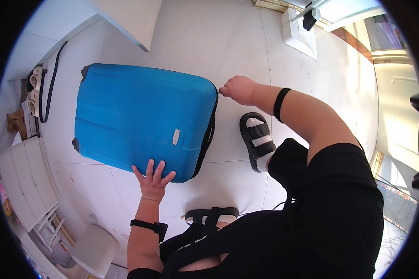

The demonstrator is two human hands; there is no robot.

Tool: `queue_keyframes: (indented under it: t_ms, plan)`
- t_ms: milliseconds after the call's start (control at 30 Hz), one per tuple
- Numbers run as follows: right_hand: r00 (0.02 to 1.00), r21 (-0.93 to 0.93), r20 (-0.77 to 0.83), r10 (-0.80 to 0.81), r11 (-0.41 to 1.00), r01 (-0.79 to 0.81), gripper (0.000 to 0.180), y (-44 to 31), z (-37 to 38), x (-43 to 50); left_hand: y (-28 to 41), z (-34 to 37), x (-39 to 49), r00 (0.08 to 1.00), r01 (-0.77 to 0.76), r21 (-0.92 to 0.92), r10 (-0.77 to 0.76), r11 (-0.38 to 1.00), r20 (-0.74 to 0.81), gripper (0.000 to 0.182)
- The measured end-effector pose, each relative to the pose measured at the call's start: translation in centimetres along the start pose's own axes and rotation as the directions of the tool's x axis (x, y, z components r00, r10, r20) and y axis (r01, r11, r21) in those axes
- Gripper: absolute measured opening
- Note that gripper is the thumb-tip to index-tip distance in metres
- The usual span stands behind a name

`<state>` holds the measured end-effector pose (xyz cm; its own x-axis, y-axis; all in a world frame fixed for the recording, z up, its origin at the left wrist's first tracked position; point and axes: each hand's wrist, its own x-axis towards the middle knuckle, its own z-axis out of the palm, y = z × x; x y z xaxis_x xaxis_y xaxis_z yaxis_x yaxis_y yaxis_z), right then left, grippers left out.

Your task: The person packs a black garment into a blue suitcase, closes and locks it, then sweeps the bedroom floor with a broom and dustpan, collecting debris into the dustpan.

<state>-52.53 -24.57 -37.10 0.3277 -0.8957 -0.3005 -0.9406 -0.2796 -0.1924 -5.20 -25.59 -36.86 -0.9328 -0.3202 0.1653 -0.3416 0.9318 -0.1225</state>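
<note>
A blue hard-shell suitcase (136, 111) lies flat on the pale tiled floor in front of me, its small plate with writing near the right end. My left hand (154, 179) rests on the lower edge of the shell with its fingers spread. At the upper right corner, my right hand (240, 90) pinches a small zipper pull (219, 91) on the black zipper seam. Most of the pull is hidden by my fingers. Two dark corner pieces, perhaps wheels, stick out at the suitcase's left end.
My sandalled feet stand right of and below the suitcase. A white dustpan (300, 38) and a black-bristled brush (310, 20) are at the upper right. Pale clogs (34, 103) stand far left, above white cabinets (22, 179). A chair (95, 249) sits lower left.
</note>
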Motion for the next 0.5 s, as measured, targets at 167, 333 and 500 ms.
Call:
queue_keyframes:
  t_ms: [167, 333, 500]
  plan:
    - [0.983, -0.293, 0.072, -0.166, 0.939, 0.18, 0.025, 1.3, -1.8, 0.9, 0.0, -0.1, -0.1, 1.0, 0.002, -0.017, -0.002, 1.0, 0.002, 0.082]
    - [0.992, -0.127, 0.103, -0.074, 0.988, 0.087, 0.024, 0.0, -0.1, -0.4, 0.2, 0.1, -0.6, 1.0, 0.014, -0.014, -0.014, 1.0, -0.004, 0.085]
    - [0.988, -0.04, 0.144, -0.06, 0.997, 0.067, 0.023, -2.2, 1.3, -1.4, 0.0, 0.3, -0.9, 1.0, -0.011, -0.018, 0.011, 1.0, -0.019, 0.086]
